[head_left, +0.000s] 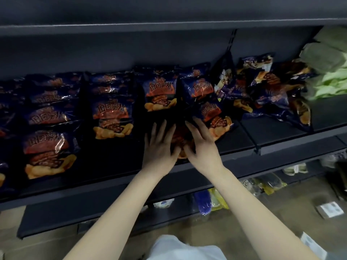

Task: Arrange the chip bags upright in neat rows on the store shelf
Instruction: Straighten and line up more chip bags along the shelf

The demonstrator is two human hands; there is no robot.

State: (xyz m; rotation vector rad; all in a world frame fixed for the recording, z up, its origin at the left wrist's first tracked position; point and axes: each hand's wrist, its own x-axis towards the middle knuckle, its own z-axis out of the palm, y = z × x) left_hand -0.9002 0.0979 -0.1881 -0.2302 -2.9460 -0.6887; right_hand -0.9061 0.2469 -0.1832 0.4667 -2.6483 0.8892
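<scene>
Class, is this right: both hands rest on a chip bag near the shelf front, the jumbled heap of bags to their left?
No: the head view shows the jumbled heap on their right. The left hand and right hand do rest on a chip bag.

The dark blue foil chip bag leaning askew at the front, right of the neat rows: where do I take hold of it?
Take the dark blue foil chip bag by its right side edge, near the top, coming from the front right. Its top tips left against the neighbouring blue bags, crowding that side, while bare black shelf lies open on its right.
</scene>
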